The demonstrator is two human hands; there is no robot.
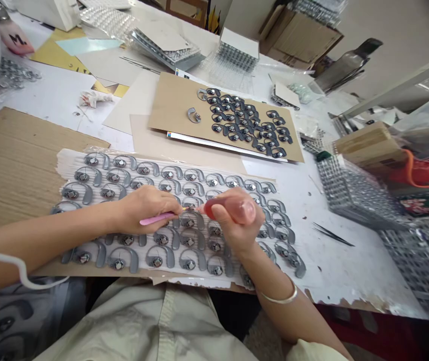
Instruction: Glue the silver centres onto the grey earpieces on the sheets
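Pink tool (157, 218) | left hand (145, 211) closed | red bulb (218, 206) | right hand (235, 220) closed

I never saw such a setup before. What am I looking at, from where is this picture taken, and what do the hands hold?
There is no machine here. These are a person's own two bare hands, seen from a camera worn on the head, which looks forward and down. The left hand holds a thin pink stick. The right hand holds a reddish see-through bulb; I cannot tell exactly what it is. Under the hands, rows of small grey hook-shaped parts lie on a white sheet, which rests on cardboard. More such parts lie on a brown card farther away. On the right are tweezers and a wire rack.
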